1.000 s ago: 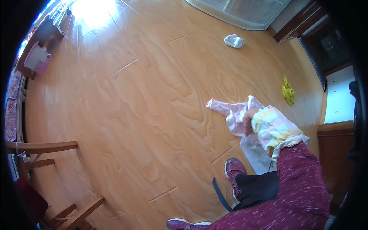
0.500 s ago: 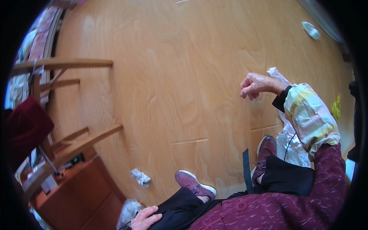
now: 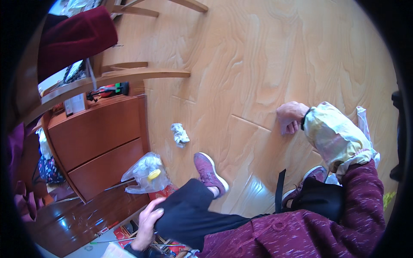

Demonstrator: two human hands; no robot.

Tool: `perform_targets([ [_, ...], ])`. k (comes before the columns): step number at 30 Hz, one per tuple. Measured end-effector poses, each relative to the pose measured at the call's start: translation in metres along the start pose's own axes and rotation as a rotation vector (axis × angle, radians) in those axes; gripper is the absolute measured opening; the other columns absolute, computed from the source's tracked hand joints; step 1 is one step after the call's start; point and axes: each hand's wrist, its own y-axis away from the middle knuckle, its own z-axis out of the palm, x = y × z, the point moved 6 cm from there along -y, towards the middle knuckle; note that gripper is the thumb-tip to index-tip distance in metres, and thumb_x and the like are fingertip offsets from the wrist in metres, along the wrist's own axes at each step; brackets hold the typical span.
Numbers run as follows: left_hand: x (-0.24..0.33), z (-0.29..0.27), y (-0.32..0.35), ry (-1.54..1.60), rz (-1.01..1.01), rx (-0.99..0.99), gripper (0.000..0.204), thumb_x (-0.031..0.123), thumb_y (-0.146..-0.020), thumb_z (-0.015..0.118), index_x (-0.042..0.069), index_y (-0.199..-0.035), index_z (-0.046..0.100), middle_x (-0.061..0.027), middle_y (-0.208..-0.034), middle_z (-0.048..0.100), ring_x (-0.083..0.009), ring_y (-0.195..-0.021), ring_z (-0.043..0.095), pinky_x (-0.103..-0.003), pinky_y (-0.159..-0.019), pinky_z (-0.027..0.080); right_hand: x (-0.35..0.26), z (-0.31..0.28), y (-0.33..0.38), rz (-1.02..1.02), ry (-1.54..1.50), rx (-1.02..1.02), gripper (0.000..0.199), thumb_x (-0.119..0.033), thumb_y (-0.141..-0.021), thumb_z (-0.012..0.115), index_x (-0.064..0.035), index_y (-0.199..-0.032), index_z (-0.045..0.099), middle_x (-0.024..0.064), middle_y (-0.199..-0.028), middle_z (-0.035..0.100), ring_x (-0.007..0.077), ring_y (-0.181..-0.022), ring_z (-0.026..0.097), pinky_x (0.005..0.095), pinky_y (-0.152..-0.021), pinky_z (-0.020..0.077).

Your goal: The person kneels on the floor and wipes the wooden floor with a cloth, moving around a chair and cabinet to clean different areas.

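Observation:
My left hand [image 3: 148, 221] rests against the side of my bent left knee, on the black trousers [image 3: 189, 215]. Its fingers lie along the cloth, and I see nothing in them. Over the floor in front of my right foot hangs my right hand [image 3: 291, 117], bent at the wrist with curled fingers; nothing shows in it. A pale yellowish sleeve cover [image 3: 337, 133] wraps that forearm. Part of a white cloth [image 3: 363, 122] shows beyond the sleeve. A crumpled white-grey cloth or tissue [image 3: 180, 135] lies on the floor ahead of my left shoe [image 3: 210, 172].
At left stands a reddish-brown drawer cabinet [image 3: 103, 142] with small items on top. A clear plastic bag [image 3: 148, 174] with a yellow lid sits beside it. Wooden chair legs [image 3: 146, 76] and a dark red cloth [image 3: 79, 41] are at upper left. Wood-patterned floor [image 3: 241, 64] spreads ahead.
The view has swung left and down, bringing the cabinet, bag and items by my left hand into sight. My right hand has lowered and turned downward. My left hand stays at the knee.

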Motion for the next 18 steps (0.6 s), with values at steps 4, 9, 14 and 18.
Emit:
perform_targets([
  [4,-0.018,-0.006,-0.045,-0.12,0.166,-0.199,0.035,0.022,-0.09,0.045,-0.003,-0.11,0.058,-0.0091,-0.11,0.062,-0.0164,-0.103,0.056,-0.026,-0.091,0.041,0.002,-0.008,0.024,-0.172,-0.068,0.303,0.02,-0.025,-0.079,0.061,-0.0097,-0.069,0.071,0.0044,-0.069,0.069,0.0145,-0.059,0.066,0.0287,-0.056,0.0544],
  [9,-0.082,-0.038,-0.118,-0.373,0.208,-0.457,0.027,0.018,-0.094,0.049,0.001,-0.109,0.062,-0.0055,-0.108,0.063,-0.0156,-0.095,0.06,-0.026,-0.081,0.048,0.021,0.009,0.042,-0.431,-0.2,0.489,0.021,-0.023,-0.075,0.062,-0.0038,-0.07,0.069,0.007,-0.064,0.067,0.0152,-0.059,0.064,0.0289,-0.057,0.0508],
  [14,-0.15,-0.073,-0.202,-0.128,-0.109,-0.301,0.032,0.02,-0.09,0.059,0.005,-0.119,0.059,-0.0045,-0.108,0.062,-0.0124,-0.097,0.059,-0.028,-0.08,0.05,0.052,0.028,0.085,-0.201,0.018,0.531,0.029,-0.031,-0.073,0.064,-0.0042,-0.062,0.065,0.0073,-0.057,0.061,0.0174,-0.057,0.061,0.0309,-0.055,0.046],
  [18,-0.15,-0.081,-0.278,-0.291,0.233,-0.159,0.043,0.022,-0.082,0.067,0.005,-0.119,0.057,-0.0073,-0.108,0.061,-0.0167,-0.099,0.058,-0.031,-0.083,0.049,0.065,0.058,0.166,0.063,-0.38,0.703,0.027,-0.029,-0.079,0.068,-0.0028,-0.081,0.072,0.0045,-0.075,0.07,0.0151,-0.068,0.066,0.028,-0.061,0.0525],
])
